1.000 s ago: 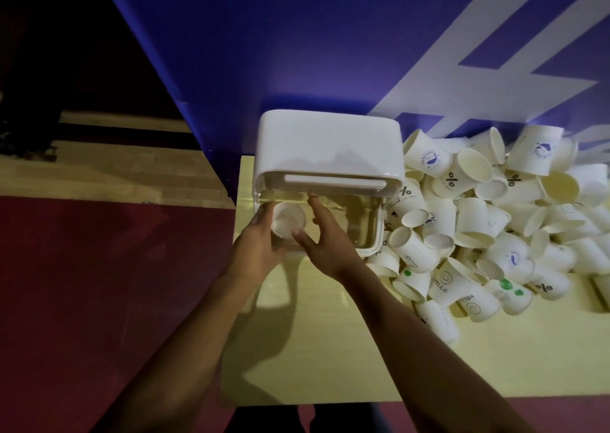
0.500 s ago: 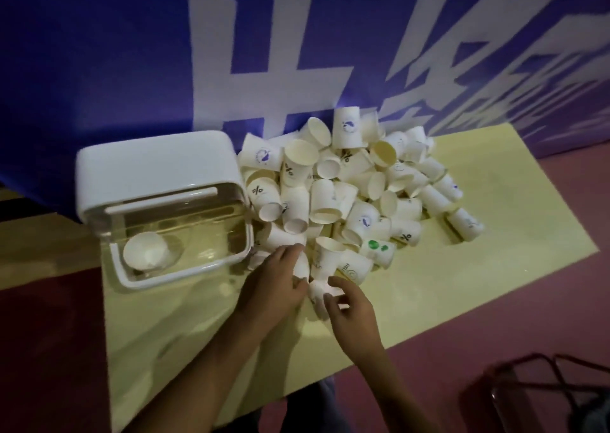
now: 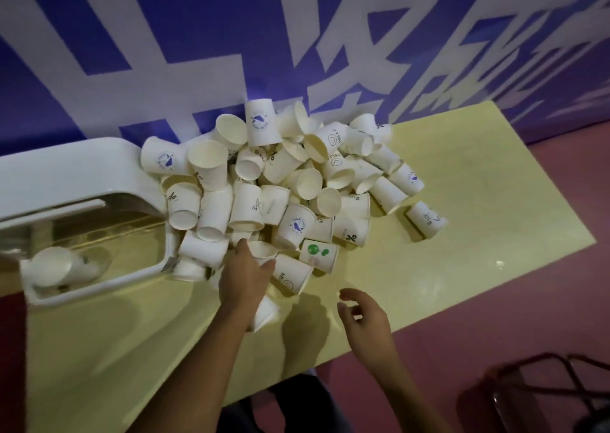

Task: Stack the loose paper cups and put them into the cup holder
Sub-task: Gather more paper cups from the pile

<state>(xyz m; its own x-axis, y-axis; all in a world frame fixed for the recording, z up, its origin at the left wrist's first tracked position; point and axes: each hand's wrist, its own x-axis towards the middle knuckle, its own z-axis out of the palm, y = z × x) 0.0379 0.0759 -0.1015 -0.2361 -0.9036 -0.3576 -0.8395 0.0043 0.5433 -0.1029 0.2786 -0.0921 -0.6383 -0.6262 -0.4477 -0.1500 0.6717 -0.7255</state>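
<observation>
Both hands held nothing: my left hand [image 3: 246, 277] reached flat, fingers straight, into the near edge of the pile of loose cups [image 3: 297, 185]; my right hand [image 3: 363, 317] hovered loosely open beside it. Pushing in flat could topple the heap and roll cups off the table [image 3: 478, 218]. A lone cup [image 3: 54, 264] lay in the cup holder [image 3: 66, 172] on the left. Half a second earlier my right hand had touched the pile; it had since drawn back.

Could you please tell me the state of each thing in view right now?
Cup holder: tray open.
Cups in holder: lying on their side.
Cup pile: loose, jumbled, unstacked.
Lone cup: on its side, apart from pile.
Left hand: open, at pile's near edge.
Right hand: open, empty.
</observation>
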